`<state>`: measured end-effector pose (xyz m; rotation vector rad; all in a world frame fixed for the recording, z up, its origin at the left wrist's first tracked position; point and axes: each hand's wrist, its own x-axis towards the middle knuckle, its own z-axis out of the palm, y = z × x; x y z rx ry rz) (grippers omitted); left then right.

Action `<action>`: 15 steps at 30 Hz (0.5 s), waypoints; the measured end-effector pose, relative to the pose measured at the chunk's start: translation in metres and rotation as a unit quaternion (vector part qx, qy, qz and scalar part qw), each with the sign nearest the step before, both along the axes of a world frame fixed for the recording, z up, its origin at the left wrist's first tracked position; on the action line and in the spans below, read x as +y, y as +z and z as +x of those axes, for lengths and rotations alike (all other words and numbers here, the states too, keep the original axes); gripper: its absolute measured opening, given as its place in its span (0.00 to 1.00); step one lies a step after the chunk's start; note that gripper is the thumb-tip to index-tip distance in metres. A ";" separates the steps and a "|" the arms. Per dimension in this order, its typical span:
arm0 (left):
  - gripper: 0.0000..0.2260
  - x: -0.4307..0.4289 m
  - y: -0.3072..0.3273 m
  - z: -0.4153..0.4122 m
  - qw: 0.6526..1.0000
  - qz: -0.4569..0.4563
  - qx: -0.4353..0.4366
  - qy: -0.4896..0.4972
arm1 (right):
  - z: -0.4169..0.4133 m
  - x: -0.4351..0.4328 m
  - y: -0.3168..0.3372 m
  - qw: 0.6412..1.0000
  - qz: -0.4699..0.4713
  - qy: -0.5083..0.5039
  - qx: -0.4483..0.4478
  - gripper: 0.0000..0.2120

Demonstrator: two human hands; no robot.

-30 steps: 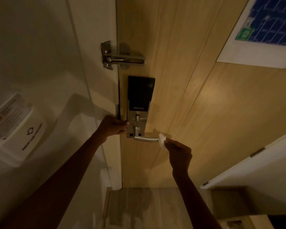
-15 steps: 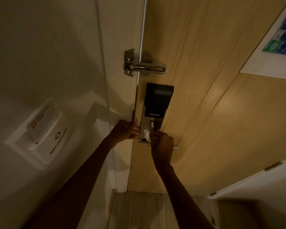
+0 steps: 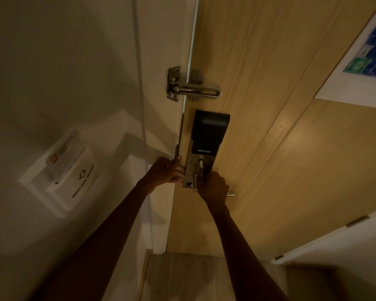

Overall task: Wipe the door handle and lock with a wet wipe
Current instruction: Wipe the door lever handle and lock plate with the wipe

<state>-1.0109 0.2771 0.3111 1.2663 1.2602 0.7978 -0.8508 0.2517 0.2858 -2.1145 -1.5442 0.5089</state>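
Step judged: wiping the lever root on the lock plate. Door (image 3: 269, 137) ajar, left hand (image 3: 168, 173) gripping its edge; press against that brace. Smart lock (image 3: 207, 146) housing next, I'd guess. Door handle (image 3: 231, 194) tip shows past right hand (image 3: 213, 186); its grasp and the wet wipe are hidden, cannot tell. Around: card holder (image 3: 67, 170) on wall; swing latch (image 3: 193, 90) above; thumb-turn (image 3: 200, 168) crowds the wiping.

Door (image 3: 269, 105) smooth pale wood grain; handle (image 3: 231, 193) brushed metal; lock (image 3: 211, 129) matt black (plastic-looking) top.
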 end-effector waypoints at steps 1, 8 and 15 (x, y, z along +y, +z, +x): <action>0.24 0.001 -0.001 0.000 1.000 0.000 0.004 0.000 | 0.002 0.003 -0.002 1.000 -0.015 0.013 0.016 0.22; 0.26 0.006 -0.001 -0.006 0.999 -0.041 0.017 -0.025 | 0.006 -0.007 -0.002 0.998 0.023 0.054 -0.004 0.19; 0.25 0.007 -0.001 -0.009 0.998 -0.053 0.006 -0.034 | -0.013 -0.035 -0.022 0.975 0.200 0.054 -0.078 0.06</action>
